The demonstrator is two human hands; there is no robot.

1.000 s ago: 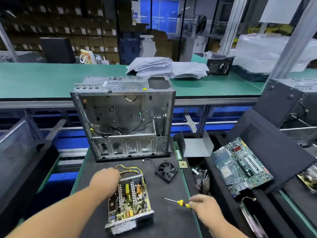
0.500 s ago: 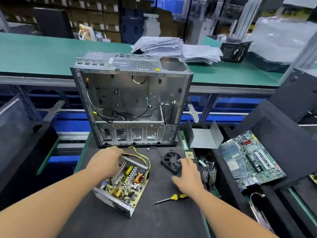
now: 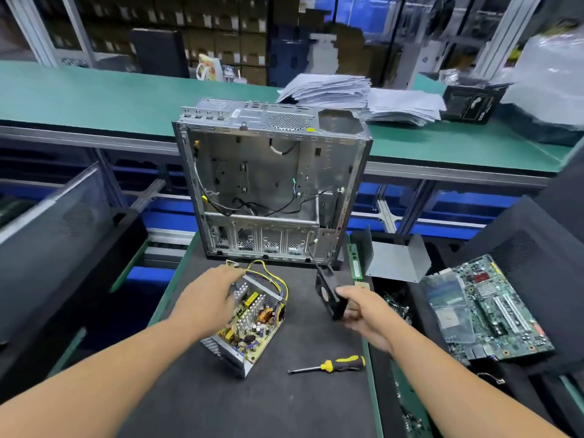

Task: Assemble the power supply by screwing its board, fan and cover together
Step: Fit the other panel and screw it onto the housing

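The open power supply (image 3: 249, 327) lies on the black mat, its board with coils and capacitors showing and yellow wires looping off its far end. My left hand (image 3: 208, 298) grips its far left corner. My right hand (image 3: 363, 311) holds the black fan (image 3: 328, 292) on edge, lifted off the mat, to the right of the supply. A yellow and black screwdriver (image 3: 331, 365) lies on the mat in front of my right hand. The bent grey metal cover (image 3: 395, 260) sits to the right, behind the fan.
An empty computer case (image 3: 271, 184) stands upright on the mat just behind the supply. A motherboard (image 3: 483, 308) rests on a black panel at the right. A memory stick (image 3: 355, 263) lies by the mat's right edge. Papers are stacked on the green bench (image 3: 94, 99) behind.
My right hand left the screwdriver, reached to the fan and picked it up on edge. My left hand turned the power supply at an angle on the mat.
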